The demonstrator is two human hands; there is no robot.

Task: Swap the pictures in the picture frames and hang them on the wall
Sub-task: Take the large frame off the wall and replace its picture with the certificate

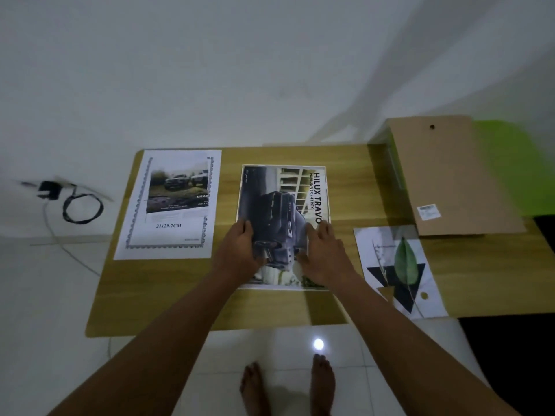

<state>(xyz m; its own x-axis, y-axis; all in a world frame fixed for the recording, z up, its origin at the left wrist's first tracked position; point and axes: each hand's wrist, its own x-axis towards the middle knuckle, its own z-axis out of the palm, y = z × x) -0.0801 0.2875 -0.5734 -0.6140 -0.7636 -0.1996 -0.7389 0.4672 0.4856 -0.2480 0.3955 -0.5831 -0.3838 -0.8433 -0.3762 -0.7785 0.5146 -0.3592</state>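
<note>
Truck picture (283, 211) lies flat at centre of wooden table (228, 307), under both hands. L hand (240, 250) and R hand (322, 253): fingers spread, pressed flat on its lower half, gripping nothing; forearms extended fwd.

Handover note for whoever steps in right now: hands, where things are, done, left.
Left hand and right hand: both flat on the truck poster at the middle of the table, gripping nothing.
Bordered sheet lies to its left, leaf print to its right, brown backing board at the far right corner.
Done: pictures look out of their frames and laid out.
Left: refit the pictures, close the backs, hang them. Nothing is on the wall yet.
</note>
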